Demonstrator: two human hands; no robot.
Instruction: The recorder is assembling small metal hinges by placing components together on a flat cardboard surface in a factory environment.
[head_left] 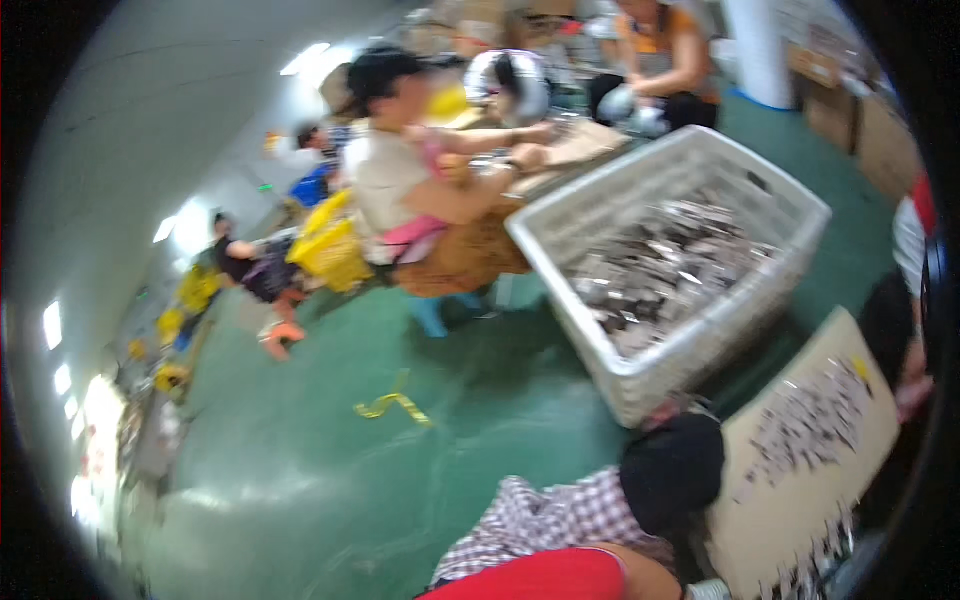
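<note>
Neither of my hands shows clearly. A red sleeve [540, 578] with a bit of bare arm lies along the lower edge; its hand is not visible, and I cannot tell for sure whose arm it is. Nearest to it is a tan board [735, 540], tilted in view, with many small dark and silvery metal pieces [815, 420] spread over it. More thin metal pieces [810, 570] lie along the board's lower edge. Beyond the board stands a large white plastic crate [600, 345], partly filled with loose metal parts [670, 265]. The picture is blurred by motion.
A person in a checked shirt [550, 520] and something black [675, 475] are close to the board. At the right edge another person's hand [915, 390] shows. Co-workers sit beyond the crate, one in a black cap [385, 75]. Yellow tape [390, 405] marks the green floor.
</note>
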